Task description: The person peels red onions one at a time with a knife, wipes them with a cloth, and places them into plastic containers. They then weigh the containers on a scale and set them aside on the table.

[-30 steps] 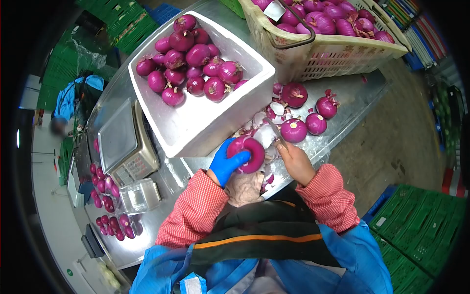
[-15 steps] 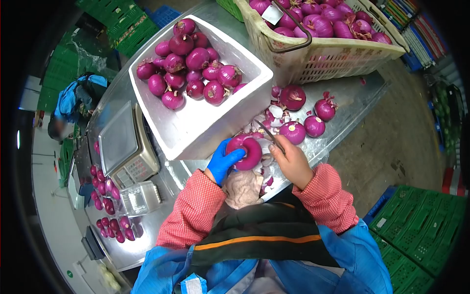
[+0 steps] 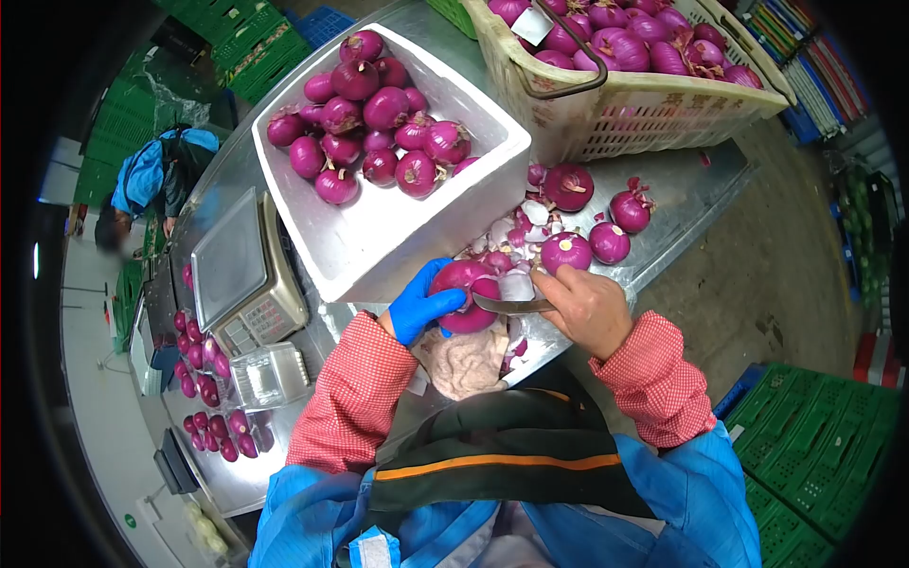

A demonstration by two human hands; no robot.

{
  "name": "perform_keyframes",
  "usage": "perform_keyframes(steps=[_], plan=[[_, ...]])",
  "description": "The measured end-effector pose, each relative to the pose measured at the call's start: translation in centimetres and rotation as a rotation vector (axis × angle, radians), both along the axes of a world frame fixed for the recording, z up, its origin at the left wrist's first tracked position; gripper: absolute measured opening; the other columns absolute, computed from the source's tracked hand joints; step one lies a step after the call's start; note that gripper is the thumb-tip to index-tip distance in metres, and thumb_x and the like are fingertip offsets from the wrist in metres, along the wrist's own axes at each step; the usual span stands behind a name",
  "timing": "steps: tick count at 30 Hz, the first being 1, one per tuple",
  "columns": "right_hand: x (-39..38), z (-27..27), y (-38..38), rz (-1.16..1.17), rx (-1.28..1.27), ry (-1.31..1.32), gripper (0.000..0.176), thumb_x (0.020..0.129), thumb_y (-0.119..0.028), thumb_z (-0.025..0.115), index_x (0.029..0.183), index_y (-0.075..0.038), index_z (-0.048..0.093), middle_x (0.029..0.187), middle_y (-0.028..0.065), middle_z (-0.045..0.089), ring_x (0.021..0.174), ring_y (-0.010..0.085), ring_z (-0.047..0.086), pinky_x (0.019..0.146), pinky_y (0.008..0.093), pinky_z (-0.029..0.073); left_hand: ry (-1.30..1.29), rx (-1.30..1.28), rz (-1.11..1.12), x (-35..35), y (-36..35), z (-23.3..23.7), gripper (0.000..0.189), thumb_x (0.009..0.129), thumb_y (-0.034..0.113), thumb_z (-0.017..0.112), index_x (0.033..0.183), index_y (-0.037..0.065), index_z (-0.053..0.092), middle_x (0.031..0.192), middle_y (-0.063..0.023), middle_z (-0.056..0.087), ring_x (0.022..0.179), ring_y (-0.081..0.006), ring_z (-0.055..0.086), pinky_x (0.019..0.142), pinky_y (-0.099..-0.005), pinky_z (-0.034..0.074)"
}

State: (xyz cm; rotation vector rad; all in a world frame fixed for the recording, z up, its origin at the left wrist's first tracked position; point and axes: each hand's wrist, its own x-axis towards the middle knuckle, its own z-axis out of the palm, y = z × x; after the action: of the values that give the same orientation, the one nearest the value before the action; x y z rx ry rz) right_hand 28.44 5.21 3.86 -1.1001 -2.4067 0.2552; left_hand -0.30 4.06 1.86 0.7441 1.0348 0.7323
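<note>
Foam box [image 3: 379, 232] seen at 11 o'clock from held onion [image 3: 456, 278]. Onion gripped by gloved left hand [image 3: 417, 305], thumb pressed over its face; onion seated at 3 o'clock of palm. Cloth [image 3: 466, 364] bunched at 6 o'clock of onion. Knife [image 3: 516, 306] clasped in closed right hand [image 3: 589, 308], blade pointed to 9 o'clock, set at onion's right side.

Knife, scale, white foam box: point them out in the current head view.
Knife [image 3: 514, 306]: head view, on the blade.
Scale [image 3: 230, 260]: head view, on the weighing platform.
White foam box [image 3: 454, 227]: head view, on the outer side wall facing the wearer.
</note>
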Motion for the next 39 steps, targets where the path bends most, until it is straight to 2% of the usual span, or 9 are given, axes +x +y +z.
perform_keyframes(steps=[2,10,14,19,20,23,28,34,39], plan=[[0.1,-0.1,0.0,-0.002,0.001,0.001,0.051,0.065,-0.024,0.081,0.112,-0.011,0.065,0.079,0.0047,0.053,0.068,0.0202,0.062,0.058,0.0346,0.05,0.044,0.097,-0.036,-0.4,0.2,-0.5,0.063,0.084,0.022,0.075,0.136,0.006,0.044,0.12,-0.0075,0.061,0.104,-0.0176,0.062,0.086,-0.0302,0.053],[0.1,-0.6,0.3,-0.027,0.063,-0.06,0.052,0.068,-0.022,0.079,0.117,-0.01,0.065,0.079,0.0037,0.052,0.067,0.0196,0.06,0.057,0.0338,0.049,0.287,0.158,-0.318,0.4,0.5,2.1,0.065,0.08,0.031,0.08,0.131,0.007,0.048,0.108,-0.0067,0.065,0.089,-0.0141,0.064,0.063,-0.0247,0.053],[-0.8,-1.2,-0.4,-0.082,-0.103,0.03,0.036,0.081,-0.026,0.068,0.113,-0.009,0.065,0.083,0.009,0.058,0.07,0.0269,0.063,0.059,0.0377,0.049,0.275,0.163,-0.297,0.9,0.4,1.2,0.064,0.08,0.033,0.079,0.13,0.007,0.049,0.104,-0.0059,0.065,0.082,-0.0126,0.064,0.056,-0.0229,0.051],[-1.6,-3.1,-0.2,-0.324,-0.693,0.234,0.035,0.098,-0.034,0.051,0.11,-0.003,0.063,0.089,0.0213,0.067,0.08,0.0401,0.065,0.07,0.0477,0.05,0.266,0.281,-0.24,1.0,0.0,-0.6,0.063,0.08,0.026,0.08,0.13,0.006,0.049,0.11,-0.0077,0.063,0.098,-0.0164,0.062,0.079,-0.0299,0.054],[-1.4,-3.5,0.1,-0.333,-0.684,0.204,0.041,0.102,-0.036,0.041,0.11,-0.002,0.062,0.087,0.0251,0.067,0.082,0.0435,0.064,0.073,0.0515,0.048,0.284,0.371,-0.278,1.0,-0.1,-0.9,0.063,0.08,0.025,0.08,0.13,0.006,0.049,0.112,-0.0082,0.063,0.102,-0.0174,0.061,0.085,-0.0316,0.053],[-1.8,-2.4,-0.1,-0.202,-0.785,0.248,0.039,0.102,-0.035,0.042,0.11,-0.003,0.063,0.088,0.0232,0.067,0.083,0.0427,0.064,0.073,0.0507,0.049,0.161,0.174,-0.076,1.8,-0.1,-0.5,0.064,0.079,0.022,0.081,0.131,0.005,0.048,0.117,-0.0097,0.061,0.11,-0.0195,0.058,0.097,-0.0353,0.048],[-1.7,-1.3,-1.3,-0.144,-0.316,0.133,0.028,0.086,-0.022,0.067,0.11,-0.009,0.062,0.09,0.0125,0.064,0.075,0.0303,0.066,0.064,0.0375,0.053,0.02,0.05,0.08,0.4,0.4,-0.2,0.057,0.084,0.02,0.074,0.131,0.004,0.046,0.118,-0.0093,0.061,0.109,-0.0201,0.06,0.095,-0.0353,0.049],[-1.3,-1.1,-1.5,-0.144,-0.179,0.035,0.038,0.077,-0.017,0.075,0.111,-0.01,0.061,0.085,0.0075,0.058,0.072,0.0242,0.066,0.062,0.0361,0.053,-0.06,0.129,0.106,0.3,0.1,-1.4,0.059,0.083,0.02,0.074,0.132,0.004,0.045,0.116,-0.0092,0.061,0.109,-0.0196,0.059,0.095,-0.0352,0.049],[-1.4,-1.4,-1.8,-0.203,-0.272,0.078,0.03,0.084,-0.021,0.068,0.11,-0.008,0.061,0.088,0.0111,0.061,0.075,0.0283,0.066,0.063,0.0375,0.053,0.064,0.261,0.009,0.7,-0.1,-0.7,0.065,0.08,0.02,0.078,0.133,0.004,0.044,0.119,-0.0096,0.06,0.111,-0.0201,0.058,0.098,-0.0354,0.047]])
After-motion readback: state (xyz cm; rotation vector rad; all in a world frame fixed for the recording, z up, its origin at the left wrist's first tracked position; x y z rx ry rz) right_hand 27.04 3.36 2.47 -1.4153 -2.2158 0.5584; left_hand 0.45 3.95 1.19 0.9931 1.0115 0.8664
